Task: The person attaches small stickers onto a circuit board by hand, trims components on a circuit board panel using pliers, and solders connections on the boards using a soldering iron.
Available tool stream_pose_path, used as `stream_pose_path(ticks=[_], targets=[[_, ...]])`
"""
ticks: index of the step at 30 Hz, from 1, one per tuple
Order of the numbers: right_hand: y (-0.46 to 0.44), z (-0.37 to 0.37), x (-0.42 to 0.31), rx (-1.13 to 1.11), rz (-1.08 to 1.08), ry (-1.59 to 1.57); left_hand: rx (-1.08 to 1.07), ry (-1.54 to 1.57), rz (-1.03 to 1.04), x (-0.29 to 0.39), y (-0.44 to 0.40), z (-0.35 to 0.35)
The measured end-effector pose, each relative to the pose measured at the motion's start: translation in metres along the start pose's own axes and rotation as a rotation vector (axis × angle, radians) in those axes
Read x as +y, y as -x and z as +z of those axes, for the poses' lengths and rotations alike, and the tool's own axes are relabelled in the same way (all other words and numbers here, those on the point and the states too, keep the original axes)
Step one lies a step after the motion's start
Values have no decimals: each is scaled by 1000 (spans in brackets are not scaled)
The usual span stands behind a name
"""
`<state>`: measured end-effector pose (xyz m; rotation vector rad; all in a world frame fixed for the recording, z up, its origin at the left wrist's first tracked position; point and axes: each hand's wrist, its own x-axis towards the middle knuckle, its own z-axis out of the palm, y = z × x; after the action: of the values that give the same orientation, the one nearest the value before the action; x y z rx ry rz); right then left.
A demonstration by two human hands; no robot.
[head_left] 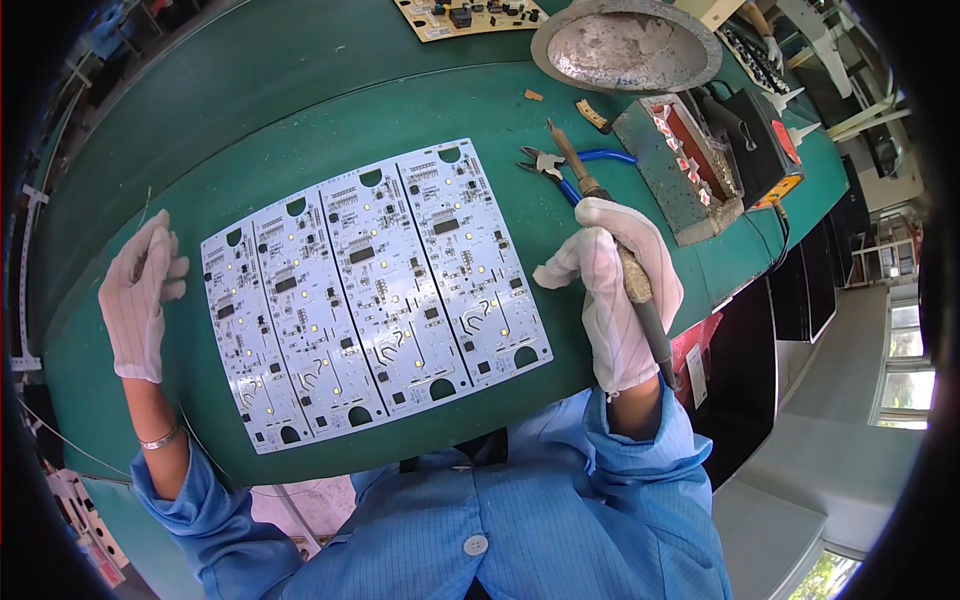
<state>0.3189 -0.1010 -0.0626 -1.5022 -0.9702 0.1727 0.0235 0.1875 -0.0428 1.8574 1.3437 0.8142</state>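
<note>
My right hand (pixel 625 285), in a white striped glove, is wrapped round a soldering iron (pixel 637 280). Its tip points up and away, over the cutting pliers (pixel 550 165) with blue handles. My left hand (pixel 145 285), gloved too, pinches a thin solder wire (pixel 149 203) beside the board's left edge; more thin wire trails below the wrist. Between both hands a white circuit board panel (pixel 372 290) lies flat on the green mat, divided into several strips with black chips and small parts. Neither hand touches the panel.
Past the pliers stand a metal box (pixel 665 170) with a red-and-white strip, and a black soldering station (pixel 755 145). A grey bowl (pixel 625 45) and a tan circuit board (pixel 470 15) are at the back. Another person's hand (pixel 774 52) shows at the far right.
</note>
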Motion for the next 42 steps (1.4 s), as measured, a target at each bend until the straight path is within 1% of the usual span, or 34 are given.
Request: stream_pose_path(ticks=[2,5,6,8,10,12,13,16,19,22,23,24,26,30,35,38,42], targets=[[-1,0,0,-20,-21,32,-86,34,-77,-5,-3,-5],[-1,0,2,-66,-33,36,-184,-29,-199,4,2,1],[0,-1,0,-98,51,4,-228,-31,-210,8,4,2],[-3,-6,-2,-142,-3,46,-313,0,-189,17,13,7],[-9,-8,-7,-208,-61,140,-310,100,-89,9,16,9],[-6,-6,-2,-133,-102,175,-342,174,-98,15,17,9],[-6,-5,0,-98,-89,126,-360,202,-115,17,19,9],[-4,-3,-13,-31,-30,181,-339,287,-40,25,29,6],[-4,0,-14,6,116,89,-354,270,2,22,28,8],[-3,1,-16,-31,-78,242,-342,253,-3,24,30,3],[-3,0,-15,-57,-100,289,-335,243,-17,24,31,4],[-3,0,-15,-55,-110,298,-329,232,-31,24,32,3],[-2,0,-14,-50,-126,317,-402,229,-35,26,30,1],[-1,0,-13,-34,-82,262,-507,202,-4,37,33,2],[-1,0,-12,-30,-66,251,-500,177,5,26,29,4],[-3,1,-15,-46,-145,293,-489,164,18,27,30,4],[-2,2,-14,-41,-153,299,-478,144,-3,32,31,3]])
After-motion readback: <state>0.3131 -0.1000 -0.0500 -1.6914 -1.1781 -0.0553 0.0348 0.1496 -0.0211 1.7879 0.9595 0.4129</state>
